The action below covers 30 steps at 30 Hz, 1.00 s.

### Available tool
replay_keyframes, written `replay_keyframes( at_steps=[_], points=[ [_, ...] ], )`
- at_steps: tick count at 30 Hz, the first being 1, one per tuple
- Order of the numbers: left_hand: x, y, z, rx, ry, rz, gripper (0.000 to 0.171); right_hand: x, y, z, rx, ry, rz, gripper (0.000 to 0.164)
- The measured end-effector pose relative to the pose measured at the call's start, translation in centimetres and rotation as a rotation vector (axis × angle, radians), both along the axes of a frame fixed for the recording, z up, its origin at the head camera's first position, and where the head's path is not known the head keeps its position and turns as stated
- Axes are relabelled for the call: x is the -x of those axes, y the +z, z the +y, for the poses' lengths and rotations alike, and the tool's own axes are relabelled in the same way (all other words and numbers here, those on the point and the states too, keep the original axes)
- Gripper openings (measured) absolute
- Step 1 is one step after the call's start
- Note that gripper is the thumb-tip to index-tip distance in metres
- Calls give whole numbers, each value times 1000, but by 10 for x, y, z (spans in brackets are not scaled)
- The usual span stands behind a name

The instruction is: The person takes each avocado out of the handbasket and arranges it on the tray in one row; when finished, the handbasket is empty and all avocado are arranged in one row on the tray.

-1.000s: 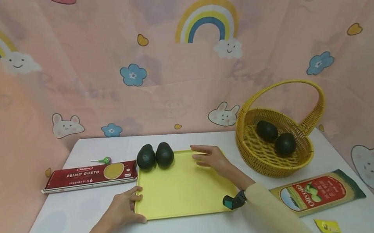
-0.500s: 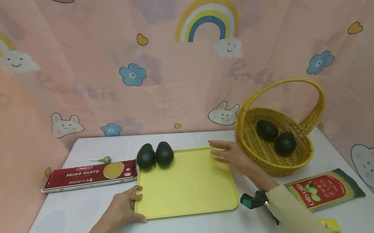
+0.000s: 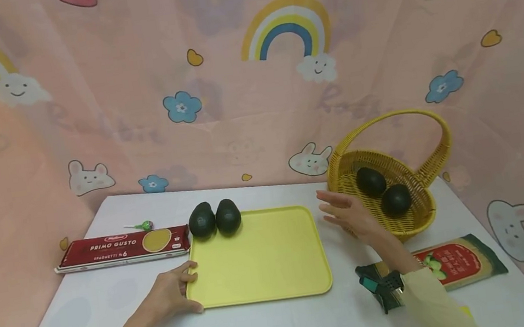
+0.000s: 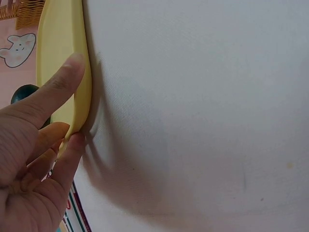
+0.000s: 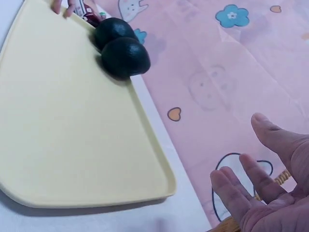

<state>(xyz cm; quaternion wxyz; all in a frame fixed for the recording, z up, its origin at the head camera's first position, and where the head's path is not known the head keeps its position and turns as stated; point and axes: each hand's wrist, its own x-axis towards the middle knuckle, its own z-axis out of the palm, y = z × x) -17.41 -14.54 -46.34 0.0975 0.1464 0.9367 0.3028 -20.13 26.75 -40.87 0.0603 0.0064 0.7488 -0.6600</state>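
Observation:
My left hand (image 3: 172, 294) holds the near left corner of a yellow tray (image 3: 265, 262), thumb (image 4: 63, 84) along the near side and fingers at the left edge. Two dark green avocados (image 3: 202, 220) (image 3: 227, 217) sit side by side at the tray's far left corner. My right hand (image 3: 350, 215) is in the air between the tray and a yellow wicker basket (image 3: 338, 175), fingers loosely spread and holding nothing. It overlaps the basket's left wall in the head view. Inside the basket lie two more avocados (image 3: 371, 181) (image 3: 396, 200).
A red spaghetti pack (image 3: 124, 248) lies left of the tray, with a green lollipop (image 3: 146, 225) behind it. To the right lies an Olivoilà bag (image 3: 459, 262), partly behind the right forearm. A small yellow packet (image 3: 466, 310) is mostly hidden by the sleeve. A patterned cloth (image 3: 238, 133) hangs behind the table.
My right hand has moved right, from over the tray's far right corner to beside the basket. The left hand has stayed at the tray corner.

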Motion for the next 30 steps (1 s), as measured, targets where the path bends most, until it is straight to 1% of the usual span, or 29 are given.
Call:
replay_keyframes(
  at_steps=[5, 9, 13, 16, 19, 22, 23, 26, 30],
  points=[
    [0, 1, 0, 12, -29, 19, 73, -8, 10, 16, 3, -22, 14, 56],
    [-1, 1, -1, -5, -26, 7, 73, -12, 12, 29, -7, -30, 33, 59],
    [-1, 0, -1, -23, -18, 4, 73, -15, 10, 45, 8, -64, 41, 58],
    [-1, -1, 0, -26, -3, -2, 72, -17, 7, 60, 78, -94, 49, 50],
    [-1, -1, 1, -25, 15, -12, 72, -19, 5, 75, 133, -105, 65, 44],
    [-2, 1, 1, -23, 2, -4, 72, -21, 4, 89, 170, -115, 65, 46],
    [-2, 1, 1, -25, -4, 0, 72, -22, 4, 93, 157, -117, 68, 48],
    [-2, 2, 0, -29, -23, 11, 72, -23, 1, 106, 162, -129, 59, 49],
    [-2, 3, 1, -25, -24, 9, 72, -24, -4, 120, 129, -129, 80, 47]
  ],
)
